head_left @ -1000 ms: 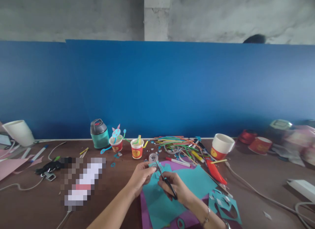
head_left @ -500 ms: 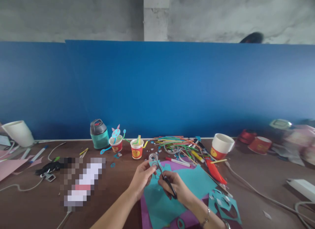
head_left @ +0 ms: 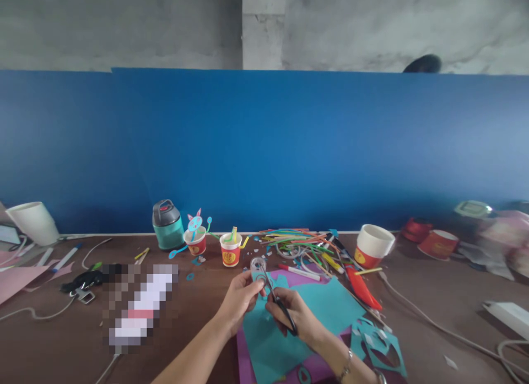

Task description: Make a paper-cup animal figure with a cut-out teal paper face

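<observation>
Two bare hands, close together over the paper on the desk [head_left: 198, 340]. Left hand [head_left: 242, 298]: thumb and fingers closed in a pinch on a small teal paper piece [head_left: 258, 275], outline partly hidden by the thumb. Right hand [head_left: 298, 313]: fingers curled around the black handles of a pair of scissors [head_left: 282, 307], blades pointing up and to the left, tips at the pinched piece; cannot tell whether the blades are parted. Beneath the hands: large teal sheet [head_left: 330, 298], lying over a purple sheet [head_left: 244, 356]. Just beyond the left fingertips: clear tape roll [head_left: 258, 261]. Farther back: red-capped marker [head_left: 303, 272], near a tangled pile of coloured strips [head_left: 295, 238]. Right of the sheets: teal offcuts [head_left: 394, 357] with rounded openings. Left of the pile: two small red-and-white cups [head_left: 230, 255], upright; a paper cat head [head_left: 195, 223] shows above the farther-left one. Beside that: teal jar [head_left: 169, 236], grey lid. Behind everything: blue partition [head_left: 264, 152].
</observation>
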`<act>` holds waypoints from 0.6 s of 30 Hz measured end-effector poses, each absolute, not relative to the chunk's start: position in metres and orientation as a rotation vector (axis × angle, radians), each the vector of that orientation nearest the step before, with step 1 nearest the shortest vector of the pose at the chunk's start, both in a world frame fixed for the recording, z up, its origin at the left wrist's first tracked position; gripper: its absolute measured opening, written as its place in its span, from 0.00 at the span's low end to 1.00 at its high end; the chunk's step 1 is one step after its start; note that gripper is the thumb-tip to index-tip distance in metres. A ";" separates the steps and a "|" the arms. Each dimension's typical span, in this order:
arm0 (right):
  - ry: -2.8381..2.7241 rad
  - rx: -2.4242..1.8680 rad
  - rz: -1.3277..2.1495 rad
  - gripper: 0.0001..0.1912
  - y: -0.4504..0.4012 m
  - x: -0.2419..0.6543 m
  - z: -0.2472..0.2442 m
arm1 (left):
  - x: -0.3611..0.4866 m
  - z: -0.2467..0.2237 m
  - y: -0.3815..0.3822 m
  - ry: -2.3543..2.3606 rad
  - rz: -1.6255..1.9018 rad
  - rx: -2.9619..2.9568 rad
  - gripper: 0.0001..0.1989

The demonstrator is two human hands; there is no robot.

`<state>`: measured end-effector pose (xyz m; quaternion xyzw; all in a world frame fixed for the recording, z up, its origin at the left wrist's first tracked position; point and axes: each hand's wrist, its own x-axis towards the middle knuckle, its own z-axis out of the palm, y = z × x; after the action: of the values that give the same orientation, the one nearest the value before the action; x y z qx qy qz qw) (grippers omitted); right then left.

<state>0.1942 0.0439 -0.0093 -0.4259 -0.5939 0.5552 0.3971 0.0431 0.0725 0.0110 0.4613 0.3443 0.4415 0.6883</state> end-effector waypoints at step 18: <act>-1.505 -1.139 1.402 0.19 0.043 0.194 -0.005 | 0.041 0.006 0.076 0.763 0.986 0.987 0.17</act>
<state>0.1936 0.0426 -0.0052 -0.4472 -0.5908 0.5504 0.3847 0.0413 0.0759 0.0064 0.4431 0.3427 0.4426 0.7002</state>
